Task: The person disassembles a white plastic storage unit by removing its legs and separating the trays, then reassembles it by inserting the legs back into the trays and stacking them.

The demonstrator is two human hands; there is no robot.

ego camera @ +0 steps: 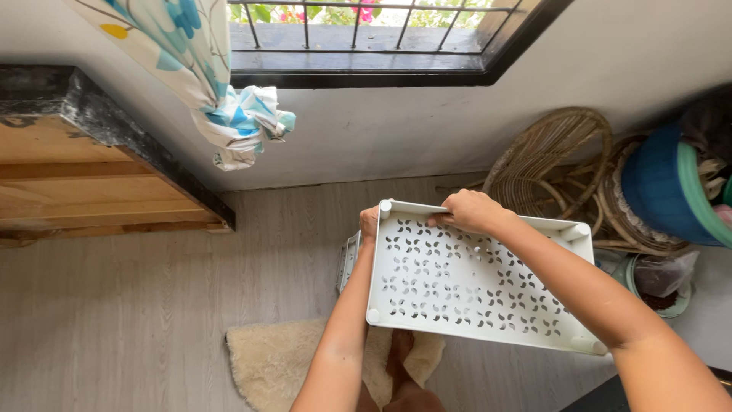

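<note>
Matt white plastic tray (473,282), fluffy cream rug (282,358), woven wicker stool (545,156), wood-grain floor (152,305)

The shelf tray (473,286) is plain white, pierced all over with small petal-shaped cut-outs in clusters of 4. The knotted curtain (229,107) is white with blue and turquoise flowers and 1 yellow spot. The rug (274,358) is cream and fleecy; the floor (152,290) is pale grey wood-grain. The wicker frames (545,156) are tan, and the tub (656,187) is deep blue with a mint-green rim.

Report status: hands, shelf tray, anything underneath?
Left hand grips the white perforated tray at its left edge. Right hand grips the far rim. Fluffy rug and person's feet below.
</note>
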